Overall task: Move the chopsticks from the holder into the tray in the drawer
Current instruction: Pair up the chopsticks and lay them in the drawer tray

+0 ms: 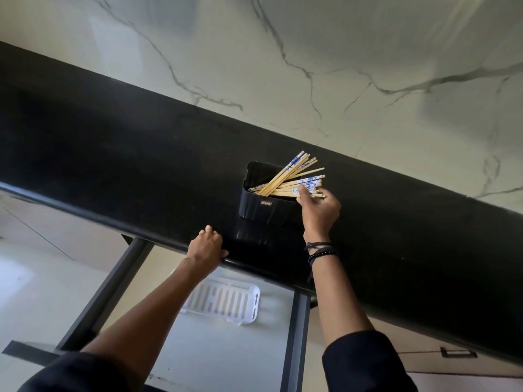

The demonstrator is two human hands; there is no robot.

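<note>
Hidden: the lower ends of the pale wooden chopsticks with blue-and-white patterned tops (294, 176) sink inside the black ribbed plastic holder (256, 206), out of sight.
Hard to read: there's a small label on the holder's front, and it is too small to make out.
Cut off: below the holder, the left forearm crosses one end of the white slotted plastic tray (223, 302), and the back of the open dark-framed drawer (294, 335) runs in under the counter.
Chopsticks: a loose fan, all in the holder, leaning out over its right rim with the tops splayed.
Right hand: the right hand (318, 207) is at the holder's right rim, thumb on top of the lowest bunch and fingers tucked behind, pinching several sticks.
Left hand: the left hand (206, 244) is below and left of the holder, resting on the counter's front edge and holding nothing.
Wrist: dark cord and bead bracelets (319, 250) sit just below the holder's right corner.
Tray: it lies inside the drawer, straight below the holder.
Surface: the holder stands on a glossy black stone countertop (113, 151).
Room: a white grey-veined marble wall (339, 66) rises behind the holder.
</note>
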